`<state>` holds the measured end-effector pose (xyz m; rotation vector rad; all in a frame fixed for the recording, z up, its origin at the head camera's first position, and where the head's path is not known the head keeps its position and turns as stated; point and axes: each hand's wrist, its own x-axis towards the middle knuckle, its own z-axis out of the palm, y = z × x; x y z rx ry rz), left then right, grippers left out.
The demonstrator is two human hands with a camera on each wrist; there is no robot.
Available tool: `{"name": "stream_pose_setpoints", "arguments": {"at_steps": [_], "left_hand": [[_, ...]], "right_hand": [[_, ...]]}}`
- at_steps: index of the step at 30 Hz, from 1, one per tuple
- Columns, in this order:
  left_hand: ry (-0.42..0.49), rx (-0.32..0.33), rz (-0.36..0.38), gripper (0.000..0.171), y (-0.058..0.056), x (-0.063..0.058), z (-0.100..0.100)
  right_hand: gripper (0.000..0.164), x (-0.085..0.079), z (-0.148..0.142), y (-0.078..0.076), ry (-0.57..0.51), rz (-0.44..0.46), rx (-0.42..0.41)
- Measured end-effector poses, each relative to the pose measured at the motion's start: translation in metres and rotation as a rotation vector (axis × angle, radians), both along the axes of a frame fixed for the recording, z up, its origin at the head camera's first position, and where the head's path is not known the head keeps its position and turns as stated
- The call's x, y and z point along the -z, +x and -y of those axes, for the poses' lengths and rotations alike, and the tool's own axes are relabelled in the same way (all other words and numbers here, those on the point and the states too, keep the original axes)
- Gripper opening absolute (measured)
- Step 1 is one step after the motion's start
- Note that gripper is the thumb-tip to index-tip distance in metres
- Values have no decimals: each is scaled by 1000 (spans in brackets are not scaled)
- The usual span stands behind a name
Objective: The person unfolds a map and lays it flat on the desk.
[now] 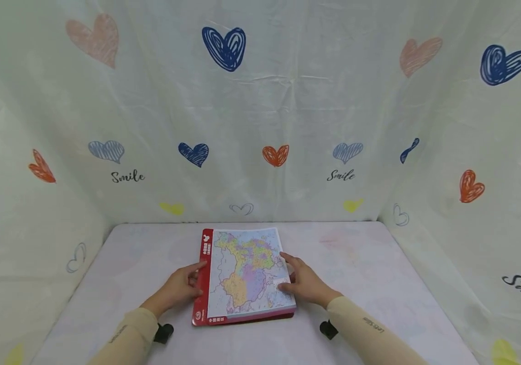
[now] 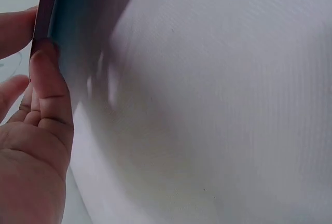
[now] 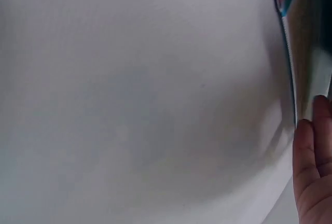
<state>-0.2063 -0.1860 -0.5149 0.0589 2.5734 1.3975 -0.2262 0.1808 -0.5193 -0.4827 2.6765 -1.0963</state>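
In the head view, the left forearm (image 1: 125, 332) slants up from the bottom edge, left of centre; the right forearm (image 1: 374, 329) slants up from the right of centre. Beige sleeves (image 1: 349, 312) reach the wrists. The left hand (image 1: 175, 287) and right hand (image 1: 308, 281) angle inward, gripping, thumb and forefinger parted. In the right wrist view, two fingers (image 3: 307, 154) point upward, lower right.

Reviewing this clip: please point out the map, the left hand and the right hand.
Map (image 1: 243, 274): head view, middle of its printed top face.
Left hand (image 1: 178, 288): head view, back of the hand.
Right hand (image 1: 308, 284): head view, back of the hand.
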Motion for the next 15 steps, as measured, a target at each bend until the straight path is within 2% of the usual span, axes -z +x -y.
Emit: {"name": "stream_pose_setpoints", "arguments": {"at_steps": [4, 10, 15], "left_hand": [[22, 9, 14, 76, 1, 1, 0], [30, 25, 32, 77, 2, 0, -2], [10, 16, 34, 80, 1, 0, -4]], "right_hand": [[89, -1, 0, -4, -113, 57, 25], [87, -4, 2, -9, -272, 188, -22], [90, -5, 3, -10, -318, 247, -23]]}}
